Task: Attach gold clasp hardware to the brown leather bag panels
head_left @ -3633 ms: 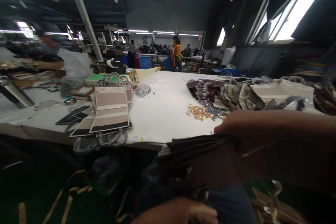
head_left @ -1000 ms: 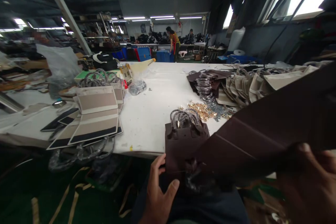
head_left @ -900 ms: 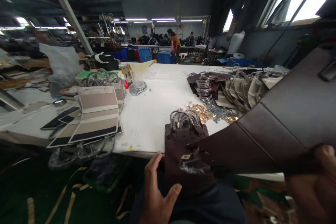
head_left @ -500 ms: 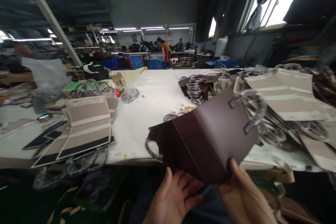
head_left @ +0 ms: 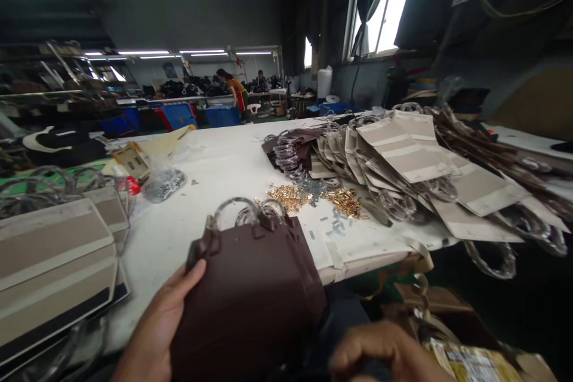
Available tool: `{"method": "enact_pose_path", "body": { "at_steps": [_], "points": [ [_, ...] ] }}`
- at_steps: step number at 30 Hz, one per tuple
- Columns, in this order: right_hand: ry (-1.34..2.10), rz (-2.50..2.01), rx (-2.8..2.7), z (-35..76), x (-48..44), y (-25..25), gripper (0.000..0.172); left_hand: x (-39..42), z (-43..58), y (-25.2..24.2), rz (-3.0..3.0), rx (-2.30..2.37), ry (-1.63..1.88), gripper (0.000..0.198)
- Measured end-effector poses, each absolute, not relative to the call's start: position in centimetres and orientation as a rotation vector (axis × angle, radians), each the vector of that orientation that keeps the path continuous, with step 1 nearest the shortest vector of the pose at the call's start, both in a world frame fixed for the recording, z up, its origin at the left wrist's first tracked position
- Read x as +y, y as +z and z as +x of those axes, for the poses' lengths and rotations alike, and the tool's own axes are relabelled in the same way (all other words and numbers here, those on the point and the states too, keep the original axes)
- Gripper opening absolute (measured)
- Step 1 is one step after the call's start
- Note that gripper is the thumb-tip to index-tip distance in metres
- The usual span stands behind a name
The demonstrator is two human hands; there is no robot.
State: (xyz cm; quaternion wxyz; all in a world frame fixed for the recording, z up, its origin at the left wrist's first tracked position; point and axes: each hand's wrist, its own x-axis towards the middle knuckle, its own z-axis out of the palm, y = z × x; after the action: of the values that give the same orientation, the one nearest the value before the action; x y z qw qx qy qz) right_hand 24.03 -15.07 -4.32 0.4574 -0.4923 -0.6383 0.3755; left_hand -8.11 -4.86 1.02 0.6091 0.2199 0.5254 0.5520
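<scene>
A dark brown handbag [head_left: 250,286] with plastic-wrapped handles stands upright in front of me at the table edge, its handles at the top. My left hand [head_left: 163,316] grips its left side, thumb on the front face. My right hand [head_left: 385,349] is low on the right, beside the bag and apart from it; its fingers look bent but are smeared by motion. Behind the bag on the white table lie a pile of gold metal pieces [head_left: 286,196], a second gold pile [head_left: 344,202] and scattered small grey flat pieces [head_left: 338,224].
Stacked beige bag panels [head_left: 412,149] with wrapped handles cover the table's right side, beside a stack of brown bag pieces [head_left: 290,146]. More beige panels [head_left: 54,245] lie at left. A carton [head_left: 470,310] stands lower right. Another person [head_left: 233,92] bends by blue bins far back.
The brown handbag has gone from lying spread and tilted to upright, with its handles together on top. My left hand has taken hold; my right hand has let go. The view has turned right.
</scene>
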Motion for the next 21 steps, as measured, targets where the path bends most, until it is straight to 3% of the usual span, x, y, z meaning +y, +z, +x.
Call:
{"method": "enact_pose_path", "body": {
  "at_steps": [2,5,9,14,17,21],
  "points": [
    [0.913,-1.318,-1.565,25.5,-12.1,-4.2,0.015,-3.6,-8.8,3.3,0.550,1.279,1.306,0.057],
    [0.521,-1.641,-1.435,29.2,-5.1,-6.5,0.031,-2.9,-8.4,4.9,0.654,1.290,1.281,0.053],
    [0.218,-1.899,-1.335,35.1,2.9,-11.4,0.036,-3.5,-5.0,-0.4,0.834,1.318,1.253,0.064],
    [0.232,-2.023,-1.426,38.5,5.9,-14.1,0.023,-3.6,-2.0,-9.9,0.950,1.350,1.203,0.065],
    [0.309,-2.088,-1.514,39.2,6.1,-14.2,0.014,-3.7,-2.2,-10.9,1.034,1.272,1.169,0.059],
    [0.357,-2.154,-1.545,40.1,6.0,-14.0,0.016,-3.7,-2.8,-9.8,1.059,1.220,1.186,0.056]
  ]
}}
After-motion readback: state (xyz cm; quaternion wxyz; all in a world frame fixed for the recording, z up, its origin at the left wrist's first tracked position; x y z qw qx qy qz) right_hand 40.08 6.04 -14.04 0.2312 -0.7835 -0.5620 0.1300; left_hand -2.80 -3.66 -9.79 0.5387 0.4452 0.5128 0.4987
